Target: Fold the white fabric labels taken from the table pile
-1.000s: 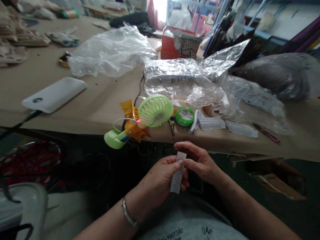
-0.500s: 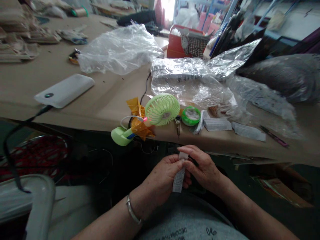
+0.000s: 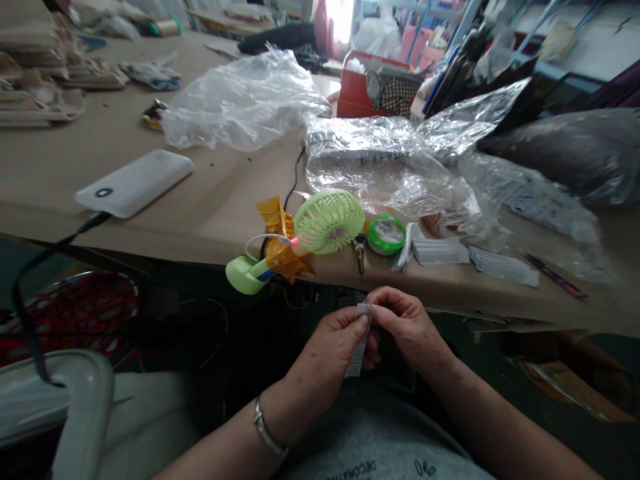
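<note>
A narrow white printed label hangs from my left hand, pinched between thumb and fingers just in front of my body. My right hand is closed in a pinch at the label's top end, its thumb and forefinger meeting at the upper edge. The two hands touch or nearly touch there. Past them on the table's edge lie a small screwdriver-like tool, a green round tub with whitish contents, and stacks of similar printed labels.
A green fan is taped at the table edge. A white power bank with a black cable lies left. Clear plastic bags spread across the middle. Tweezers-like tool lies right; a red box stands behind.
My right fingers have drawn in from lying over the label's top to a pinch at its upper end. The left hand keeps its hold. The view has shifted slightly.
</note>
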A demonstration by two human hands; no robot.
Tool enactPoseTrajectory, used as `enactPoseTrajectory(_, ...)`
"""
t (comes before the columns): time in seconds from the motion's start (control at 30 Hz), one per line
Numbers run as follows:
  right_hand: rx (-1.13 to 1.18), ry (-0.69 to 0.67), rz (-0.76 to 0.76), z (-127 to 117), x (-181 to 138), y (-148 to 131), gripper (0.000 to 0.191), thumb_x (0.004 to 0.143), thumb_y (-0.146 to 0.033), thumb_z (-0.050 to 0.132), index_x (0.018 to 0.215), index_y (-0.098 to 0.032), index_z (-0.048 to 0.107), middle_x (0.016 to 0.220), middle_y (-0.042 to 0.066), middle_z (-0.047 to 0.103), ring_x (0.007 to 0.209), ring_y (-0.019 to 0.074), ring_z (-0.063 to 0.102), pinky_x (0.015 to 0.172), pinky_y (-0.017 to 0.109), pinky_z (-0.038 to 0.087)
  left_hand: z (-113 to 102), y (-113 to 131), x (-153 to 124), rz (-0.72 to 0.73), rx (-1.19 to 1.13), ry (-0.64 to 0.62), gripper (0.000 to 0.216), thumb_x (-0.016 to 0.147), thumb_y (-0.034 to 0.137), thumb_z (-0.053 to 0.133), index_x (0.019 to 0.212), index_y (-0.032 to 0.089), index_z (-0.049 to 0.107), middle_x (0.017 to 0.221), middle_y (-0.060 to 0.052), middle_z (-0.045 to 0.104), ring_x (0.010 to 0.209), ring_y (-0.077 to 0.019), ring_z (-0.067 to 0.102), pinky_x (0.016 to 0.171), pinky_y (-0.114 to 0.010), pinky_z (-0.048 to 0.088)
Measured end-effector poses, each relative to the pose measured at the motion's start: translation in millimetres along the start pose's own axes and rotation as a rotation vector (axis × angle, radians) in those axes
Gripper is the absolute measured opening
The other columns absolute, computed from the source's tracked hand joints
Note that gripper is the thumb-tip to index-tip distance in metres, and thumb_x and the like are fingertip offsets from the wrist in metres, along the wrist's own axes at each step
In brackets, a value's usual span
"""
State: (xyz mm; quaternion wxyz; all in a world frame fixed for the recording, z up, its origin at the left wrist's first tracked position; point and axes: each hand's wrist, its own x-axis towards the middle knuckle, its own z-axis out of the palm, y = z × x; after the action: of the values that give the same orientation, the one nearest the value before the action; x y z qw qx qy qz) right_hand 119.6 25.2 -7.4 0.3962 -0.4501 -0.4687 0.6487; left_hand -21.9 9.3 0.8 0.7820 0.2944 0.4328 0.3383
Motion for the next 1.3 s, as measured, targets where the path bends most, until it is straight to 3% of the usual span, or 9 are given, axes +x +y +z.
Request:
enactPoseTrajectory(0.13,-0.017,0.029,0.000,1,5,-1,0.018,0.079,-0.034,0.062,0.074,-0.019,0.054,0.045,-0.007,0.053,0.038,0.0094,0.049,0.041,0.021,0.041,0,5,1,0.057,0.098,0.059,0.020,0.083,0.032,0.053,0.075,0.014,0.060,0.061,0.000,0.057,0.054,-0.0100,0.051,0.054,-0.022,0.041)
enactPoseTrajectory(0.37,-0.295,0.177,-0.138,-4,17,-4,0.015,0.075,-0.029,0.061,0.069,-0.016,0.059,0.059,-0.004,0.052,0.054,0.0080,0.045,0.052,0.019,0.037,-9,4,16,0.391,0.439,0.230,0.015,0.081,0.021,0.055,0.083,0.016,0.069,0.074,0.000,0.067,0.071,-0.0127,0.059,0.068,-0.023,0.045)
enactPoseTrajectory(0.57,-0.385,0.204,-0.199,-4,22,-7,0.015,0.077,-0.029,0.059,0.069,-0.016,0.060,0.061,-0.003,0.054,0.057,0.0091,0.046,0.054,0.020,0.038,-12,9,24,0.543,0.614,0.325,0.016,0.082,0.021,0.054,0.079,0.016,0.069,0.068,0.001,0.067,0.064,-0.0112,0.059,0.061,-0.020,0.044)
enactPoseTrajectory(0.83,-0.501,0.228,-0.289,-3,23,-7,0.012,0.080,-0.026,0.057,0.073,-0.016,0.060,0.062,-0.002,0.056,0.058,0.0098,0.049,0.055,0.020,0.039,-13,12,28,0.621,0.679,0.340,0.017,0.083,0.019,0.053,0.075,0.017,0.068,0.064,0.003,0.065,0.059,-0.0088,0.057,0.057,-0.017,0.042)
enactPoseTrajectory(1.3,-0.527,0.242,-0.305,-4,26,-6,0.013,0.081,-0.027,0.057,0.073,-0.018,0.061,0.063,-0.001,0.059,0.059,0.0116,0.052,0.056,0.022,0.042,-14,13,32,0.582,0.660,0.367,0.017,0.082,0.021,0.054,0.075,0.018,0.069,0.065,0.002,0.067,0.060,-0.0107,0.057,0.058,-0.019,0.042)
